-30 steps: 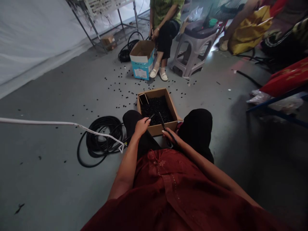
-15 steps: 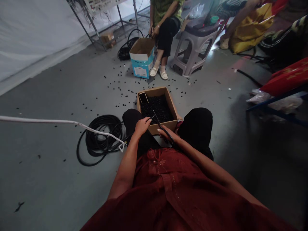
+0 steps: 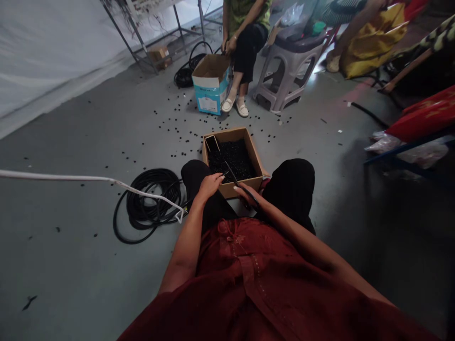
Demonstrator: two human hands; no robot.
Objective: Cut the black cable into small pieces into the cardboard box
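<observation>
My right hand (image 3: 247,190) is closed around a pair of scissors (image 3: 232,173), its dark blades pointing up over the cardboard box (image 3: 261,158). Many small black pieces (image 3: 236,156) fill that box, and a small open container (image 3: 212,144) lies tilted in its far left corner. Above my left thigh, my left hand (image 3: 210,183) pinches a thin black cord, whose short end pokes out by the blades. On the floor to the left lies a coil of black cord (image 3: 156,189); a length of it runs toward my left leg. Whether the blades touch the cord I cannot tell.
A white rod (image 3: 81,178) with a bent end reaches in from the left. Ahead, a co-worker (image 3: 245,28) sits behind a blue and white carton (image 3: 209,97), beside a grey stool (image 3: 287,66). Black bits are scattered on the floor. A red bag (image 3: 423,113) is at right.
The scissors' blades have shifted slightly left and look a little more closed. Both my hands stay in nearly the same place. At far right, another person's arm has come into view.
</observation>
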